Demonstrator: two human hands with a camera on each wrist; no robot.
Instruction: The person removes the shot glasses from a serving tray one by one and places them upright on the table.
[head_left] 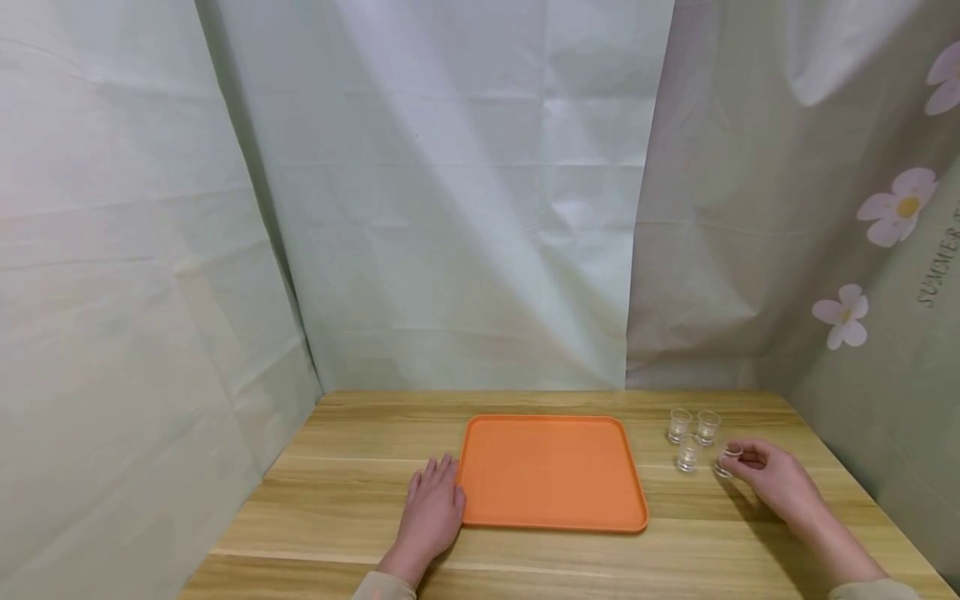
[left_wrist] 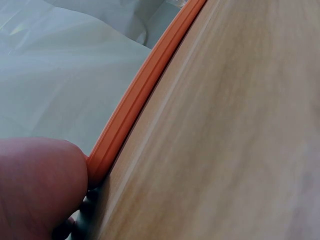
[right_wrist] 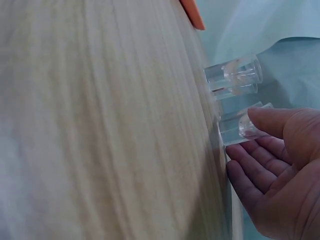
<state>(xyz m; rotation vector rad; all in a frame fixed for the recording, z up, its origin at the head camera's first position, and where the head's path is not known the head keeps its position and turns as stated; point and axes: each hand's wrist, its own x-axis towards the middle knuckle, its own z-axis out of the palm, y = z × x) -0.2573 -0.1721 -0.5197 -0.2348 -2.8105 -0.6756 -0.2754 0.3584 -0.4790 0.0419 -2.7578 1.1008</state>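
Observation:
My right hand [head_left: 783, 487] pinches a small clear shot glass [head_left: 723, 463] near its rim, between thumb and fingers. In the right wrist view the thumb lies across the upper part of that glass [right_wrist: 232, 128], whose base is at the tabletop. Three similar glasses stand close by: one shot glass [head_left: 687, 458] just to the left, and a second [head_left: 679, 425] and third [head_left: 707, 428] behind. Flat on the table, my left hand [head_left: 431, 512] lies along the left edge of an orange tray [head_left: 551, 528], its thumb touching the rim.
The wooden table [head_left: 337, 475] carries the tray in the middle and the glasses on the right. Pale sheets [head_left: 450, 208] hang along the back and both sides, with printed flowers [head_left: 897, 207] on the right one.

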